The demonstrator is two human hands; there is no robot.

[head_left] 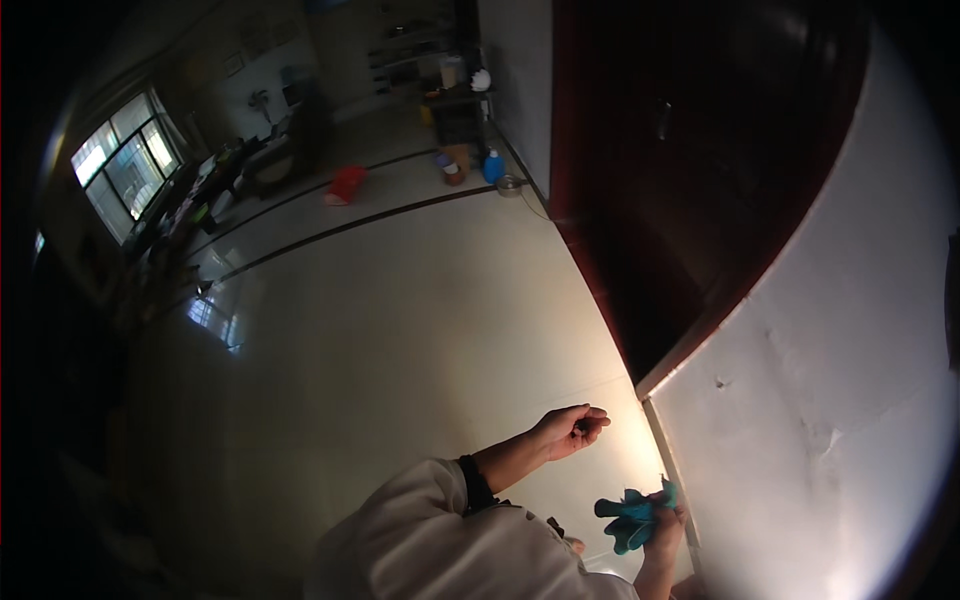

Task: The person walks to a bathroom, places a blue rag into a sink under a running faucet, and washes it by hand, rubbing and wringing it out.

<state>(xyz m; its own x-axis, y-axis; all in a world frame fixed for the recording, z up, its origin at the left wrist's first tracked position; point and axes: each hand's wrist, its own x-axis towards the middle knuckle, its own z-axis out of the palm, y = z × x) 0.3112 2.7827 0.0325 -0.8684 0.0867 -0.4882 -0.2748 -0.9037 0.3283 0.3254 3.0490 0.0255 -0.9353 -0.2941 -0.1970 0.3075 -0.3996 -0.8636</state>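
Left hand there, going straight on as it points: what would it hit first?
The left hand would probably meet the door frame first, beside the white wall, though depth is unclear.

Dark red door (690, 160), with metal handle (663, 120); right of the door, scuffed white wall (790, 420); just left of the door, metal bowl (509, 186) and blue bottle (493, 168); farther left of it, red item (345, 186) on pale floor (400, 300); farthest left, window (130, 165).

We wear a loose, off-white fabric top (490, 556). Our left sleeve (415, 505) is wide, ending in a black cuff (476, 486).
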